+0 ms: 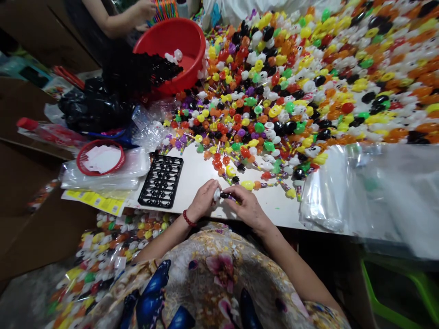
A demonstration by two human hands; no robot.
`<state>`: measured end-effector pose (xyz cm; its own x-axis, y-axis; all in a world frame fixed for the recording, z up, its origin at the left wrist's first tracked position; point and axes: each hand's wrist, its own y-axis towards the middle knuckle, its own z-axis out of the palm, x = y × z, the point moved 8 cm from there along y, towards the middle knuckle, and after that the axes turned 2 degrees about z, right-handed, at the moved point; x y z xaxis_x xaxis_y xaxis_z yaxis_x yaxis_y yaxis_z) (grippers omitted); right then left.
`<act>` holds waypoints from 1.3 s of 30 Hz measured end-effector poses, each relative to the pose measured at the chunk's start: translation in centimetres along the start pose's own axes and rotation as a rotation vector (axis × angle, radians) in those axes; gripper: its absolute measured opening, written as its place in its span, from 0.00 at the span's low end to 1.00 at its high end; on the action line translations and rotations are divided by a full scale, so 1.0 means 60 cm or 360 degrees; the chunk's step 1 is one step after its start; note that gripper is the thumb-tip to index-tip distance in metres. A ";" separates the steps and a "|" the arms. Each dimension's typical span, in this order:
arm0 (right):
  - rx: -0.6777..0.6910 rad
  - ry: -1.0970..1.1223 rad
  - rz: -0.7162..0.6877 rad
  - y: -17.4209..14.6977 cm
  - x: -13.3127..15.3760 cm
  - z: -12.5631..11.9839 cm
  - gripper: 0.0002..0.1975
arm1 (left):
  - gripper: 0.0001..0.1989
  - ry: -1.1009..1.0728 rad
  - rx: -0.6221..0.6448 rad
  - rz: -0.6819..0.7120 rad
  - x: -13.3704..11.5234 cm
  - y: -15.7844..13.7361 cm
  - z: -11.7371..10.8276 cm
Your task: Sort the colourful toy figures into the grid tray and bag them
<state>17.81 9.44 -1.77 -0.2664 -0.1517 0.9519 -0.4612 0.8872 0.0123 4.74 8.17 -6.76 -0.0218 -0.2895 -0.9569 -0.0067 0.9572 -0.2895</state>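
At the table's front edge, my left hand, with a red bead bracelet on its wrist, is closed on a small white plastic piece. My right hand pinches a short dark stick with a purple and yellow pattern, its black end pointing at the white piece. The two parts are close together; whether they are joined I cannot tell. Beyond my hands lies a big heap of small coloured plastic figures, several with short patterned sticks. A black plastic rack lies left of my left hand.
Left of the rack, a small red basket with white paper rests on clear bags. A large red basin stands behind, near another person's arm. Clear plastic bags lie at right. Bagged figures are below the table.
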 end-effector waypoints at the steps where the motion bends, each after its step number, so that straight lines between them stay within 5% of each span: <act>1: 0.0018 0.0046 0.0062 -0.001 -0.005 0.002 0.09 | 0.26 0.0010 0.0003 -0.0008 0.002 0.001 -0.001; 8: 0.0117 0.0425 0.0383 -0.008 -0.042 0.024 0.07 | 0.27 0.0259 -0.0152 0.0174 -0.013 -0.010 -0.004; 15: -0.0077 -0.0045 0.0091 -0.009 -0.027 0.032 0.07 | 0.29 0.0103 -0.0175 0.0012 0.016 -0.013 0.012; 22: -0.0149 -0.0200 0.0042 0.001 -0.049 -0.016 0.30 | 0.27 -0.0261 -0.0307 0.0019 0.013 0.011 -0.025; 26: -0.0241 -0.0319 -0.0013 -0.004 -0.063 -0.034 0.27 | 0.21 -0.0161 -0.0427 0.0041 0.019 0.017 -0.049; 33: -0.0501 -0.0952 -0.0238 -0.014 -0.048 -0.044 0.18 | 0.07 0.0531 -0.0526 0.0398 0.000 0.015 -0.070; 39: -0.0477 -0.1392 -0.0350 0.037 -0.008 -0.018 0.12 | 0.11 0.0342 -0.0605 0.0359 0.019 0.016 -0.085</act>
<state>17.80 11.94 -1.87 -0.7949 -0.4932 0.3534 -0.3724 0.8564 0.3576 -0.40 8.78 -7.99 -0.2703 -0.1067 -0.9568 -0.3417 0.9398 -0.0083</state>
